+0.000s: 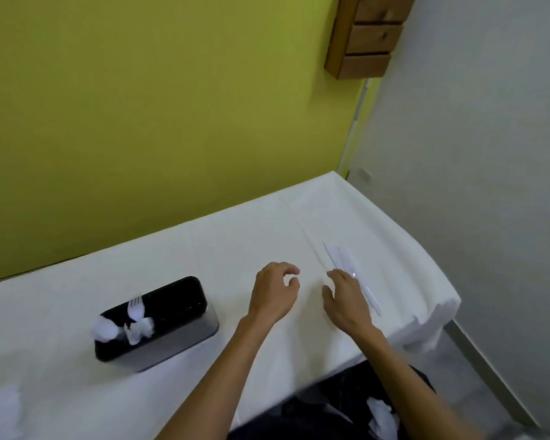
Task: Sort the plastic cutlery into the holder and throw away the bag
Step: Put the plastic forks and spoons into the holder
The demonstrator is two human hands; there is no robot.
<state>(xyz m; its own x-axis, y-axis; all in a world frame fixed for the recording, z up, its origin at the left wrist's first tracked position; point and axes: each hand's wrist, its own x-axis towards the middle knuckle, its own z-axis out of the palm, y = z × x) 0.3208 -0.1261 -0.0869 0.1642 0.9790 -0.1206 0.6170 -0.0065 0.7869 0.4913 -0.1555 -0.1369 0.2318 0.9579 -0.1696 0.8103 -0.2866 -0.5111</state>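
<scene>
The thin transparent plastic bag with white plastic cutlery inside (346, 260) lies flat on the white-covered table (204, 249), near its right edge and well apart from the black rectangular cutlery holder (185, 339) on the left. One white plastic fork (136, 308) and some other white pieces already stand in the holder. The right hand (346, 300) is just beside the bag, with fingers nearly straight and relaxed, and it holds nothing. The fingertips seem to reach the left edge of the bag, but I cannot tell if they really touch it. The left hand (273, 293) hovers over the table between the holder and the bag, its fingers loosely curled around nothing. I judge that the bag is very light and its film is soft and slippery, while the cutlery inside is stiff but thin. A flat bag on a cloth is not easy to lift from the top, because the fingers may slide on the film. It is probably better to pinch it across the narrow width, around the stiff handles, at the near end by the right hand. The pieces could bend or snap if they are squeezed hard, so a gentle pinch should be enough. To open it, both hands would likely be needed, one on each side of the film.
</scene>
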